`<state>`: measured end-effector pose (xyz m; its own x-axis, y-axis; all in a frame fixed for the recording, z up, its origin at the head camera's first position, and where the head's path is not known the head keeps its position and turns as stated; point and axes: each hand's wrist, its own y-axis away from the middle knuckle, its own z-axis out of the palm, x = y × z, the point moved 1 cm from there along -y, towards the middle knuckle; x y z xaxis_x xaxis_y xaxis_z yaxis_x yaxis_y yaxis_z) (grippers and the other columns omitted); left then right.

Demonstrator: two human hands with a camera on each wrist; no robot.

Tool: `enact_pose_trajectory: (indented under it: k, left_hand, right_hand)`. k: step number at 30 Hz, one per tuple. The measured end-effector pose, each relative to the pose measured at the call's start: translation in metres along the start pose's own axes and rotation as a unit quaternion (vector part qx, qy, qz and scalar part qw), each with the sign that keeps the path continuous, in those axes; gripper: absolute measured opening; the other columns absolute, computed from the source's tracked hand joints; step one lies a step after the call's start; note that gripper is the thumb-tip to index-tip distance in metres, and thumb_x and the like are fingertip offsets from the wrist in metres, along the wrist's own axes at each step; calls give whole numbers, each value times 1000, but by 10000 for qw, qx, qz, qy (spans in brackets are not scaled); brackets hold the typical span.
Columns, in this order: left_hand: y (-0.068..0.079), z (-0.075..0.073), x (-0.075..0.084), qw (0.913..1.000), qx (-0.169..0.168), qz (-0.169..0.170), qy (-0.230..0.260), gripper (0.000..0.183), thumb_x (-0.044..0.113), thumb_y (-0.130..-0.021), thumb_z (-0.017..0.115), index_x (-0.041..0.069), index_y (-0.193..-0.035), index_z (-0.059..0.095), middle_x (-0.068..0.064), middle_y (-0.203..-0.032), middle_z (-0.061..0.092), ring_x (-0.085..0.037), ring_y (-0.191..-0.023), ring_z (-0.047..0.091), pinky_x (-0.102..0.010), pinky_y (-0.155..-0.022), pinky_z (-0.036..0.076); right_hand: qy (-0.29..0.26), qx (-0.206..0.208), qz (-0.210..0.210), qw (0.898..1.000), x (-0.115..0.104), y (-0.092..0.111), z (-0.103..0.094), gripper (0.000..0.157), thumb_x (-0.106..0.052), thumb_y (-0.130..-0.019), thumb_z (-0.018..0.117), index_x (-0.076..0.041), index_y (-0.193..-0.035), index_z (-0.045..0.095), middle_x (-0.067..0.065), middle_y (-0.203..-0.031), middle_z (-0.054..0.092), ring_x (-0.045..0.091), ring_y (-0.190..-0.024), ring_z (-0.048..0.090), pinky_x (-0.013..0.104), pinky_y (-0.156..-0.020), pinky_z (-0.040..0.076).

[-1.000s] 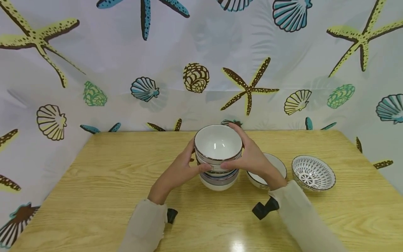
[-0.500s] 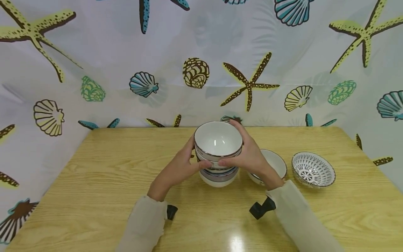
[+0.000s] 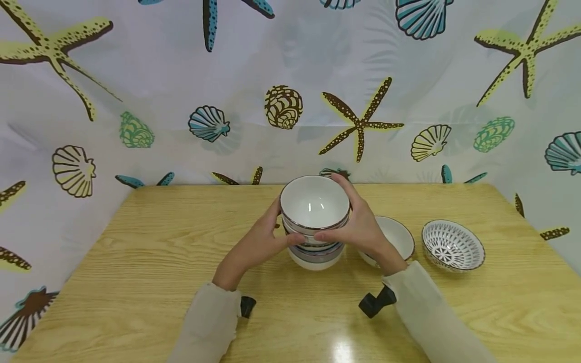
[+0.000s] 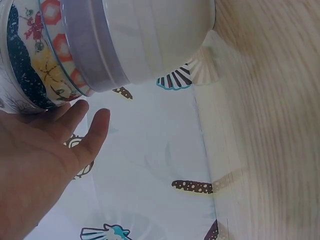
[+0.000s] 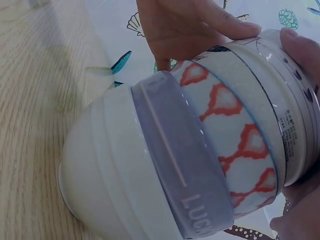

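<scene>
White-glazed inside, the top bowl (image 3: 314,201) caps a stack of bowls (image 5: 180,145) that stands upright on the desk (image 3: 159,262), and the step in hand looks like squaring or steadying that stack. The left hand (image 3: 263,239) and right hand (image 3: 363,224) grip its upper part from both sides, fingers curled round the rims and thumbs on the front, close together but apart; the left wrist view shows the little finger (image 4: 95,132) hanging free of the bowls. Whether the grip is settling the bowls or taking weight for a lift, I cannot tell. If settling, the next move calls for easing both hands off evenly; if lifting, for a level rise, since a tall stack could tip. To the right stand a plain-lined bowl (image 3: 397,237), partly behind the right wrist, and a patterned bowl (image 3: 454,246). Compared with a second ago, little differs: stack and loose bowls keep their places, the right thumb sits slightly nearer the left one, and the view is tipped a touch.
</scene>
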<state>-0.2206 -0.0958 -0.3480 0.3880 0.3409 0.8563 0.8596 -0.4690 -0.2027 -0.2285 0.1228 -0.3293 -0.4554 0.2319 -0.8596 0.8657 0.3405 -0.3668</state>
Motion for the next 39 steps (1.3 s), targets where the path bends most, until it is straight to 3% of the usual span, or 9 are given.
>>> enact_pose_trajectory:
  k: [14, 20, 28, 34, 39]
  left_hand:
    - [2, -2, 2, 9999, -43, -10, -107, 113, 72, -75, 60, 22, -154, -3, -5, -161, 7, -33, -146, 15, -63, -107, 30]
    - [3, -3, 2, 9998, -28, 10, -186, 115, 75, -72, 57, 20, -155, 0, -7, -161, 9, -34, -146, 16, -62, -107, 30]
    - [0, 0, 1, 9999, -30, -9, -127, 111, 76, -71, 57, 25, -154, 4, -2, -160, 15, -30, -145, 21, -62, -107, 31]
    - [0, 1, 2, 9999, -66, 15, -106, 103, 71, -75, 60, 25, -154, 11, -3, -155, 26, -29, -140, 30, -62, -104, 33]
    - [1, -1, 3, 9999, -14, 72, -77, 105, 71, -74, 60, 22, -153, 12, -5, -152, 31, -29, -137, 34, -60, -105, 34]
  right_hand:
    - [-52, 238, -243, 9994, -7, -2, -3, 122, -59, -56, 85, -10, -150, 25, 19, -139, 45, 37, -123, 48, 54, -98, 43]
    - [-46, 324, -440, 9985, -11, -2, -5, 119, -57, -57, 85, -11, -149, 26, 17, -139, 45, 33, -122, 48, 49, -97, 45]
    - [-119, 436, -540, 9975, -17, 2, -16, 115, -38, -62, 89, -5, -150, 23, 18, -143, 41, 31, -120, 48, 15, -90, 45]
    - [-320, 482, -572, 9967, -21, 6, -27, 108, -9, -64, 88, -1, -150, 22, 21, -141, 41, 21, -116, 49, 14, -91, 47]
    - [-358, 449, -641, 9963, -25, 7, -34, 106, 2, -65, 84, 1, -149, 22, 22, -141, 42, 12, -114, 50, 16, -92, 47]
